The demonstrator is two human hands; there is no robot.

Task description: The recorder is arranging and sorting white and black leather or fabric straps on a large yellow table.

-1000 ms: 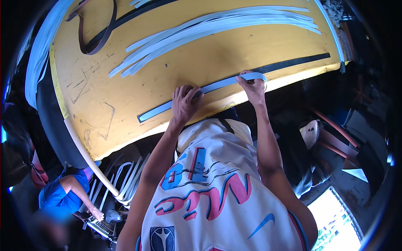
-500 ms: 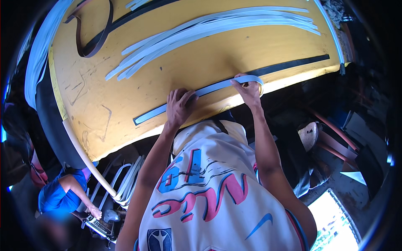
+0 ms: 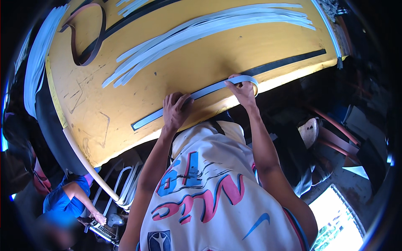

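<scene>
A long white strip (image 3: 209,89) lies along a black strip (image 3: 289,62) near the front edge of the yellow-topped table. My left hand (image 3: 176,112) rests over the left part of the white strip, fingers bent and pressed down on it at the thumb side. Farther right, my right hand (image 3: 243,94) pinches the white strip between thumb and fingers. Past that pinch the white strip curls up and back in a loop toward me. To the right of the loop, the black strip lies bare. The fingertips of my left hand are partly hidden.
A bundle of loose white strips (image 3: 201,35) lies across the table (image 3: 138,92) beyond my hands. At the far left stands a brown strap loop (image 3: 102,37). More white strips (image 3: 37,62) hang over the left edge. A person in blue (image 3: 69,196) sits at the lower left.
The whole scene has shifted slightly left and down in the view. Both hands keep nearly the same places on the white strip.
</scene>
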